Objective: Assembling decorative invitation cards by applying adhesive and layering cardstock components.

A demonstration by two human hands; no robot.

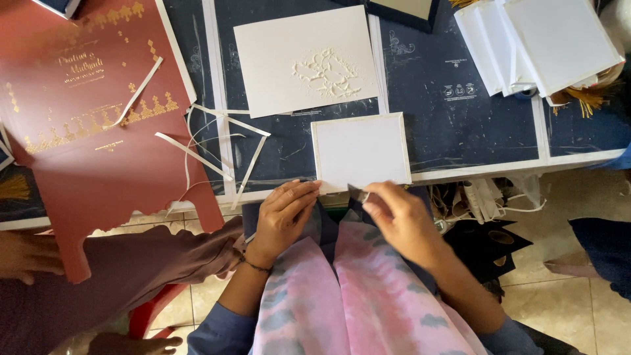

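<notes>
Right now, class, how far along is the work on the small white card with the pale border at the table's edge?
Done: a stack of white cards sits at the far right. In hand: the left hand steadies the small white bordered card while the right hand pinches something small and dark at its lower edge. Left: the embossed white sheet lies untouched.

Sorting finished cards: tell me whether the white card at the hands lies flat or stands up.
Flat: the white card lies face-up on the table edge, left hand and right hand at its near edge.

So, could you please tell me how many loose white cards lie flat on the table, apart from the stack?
2: an embossed white card at the top centre, and a plain white card by the table edge, touched by both hands. The stack may hide more.
</notes>
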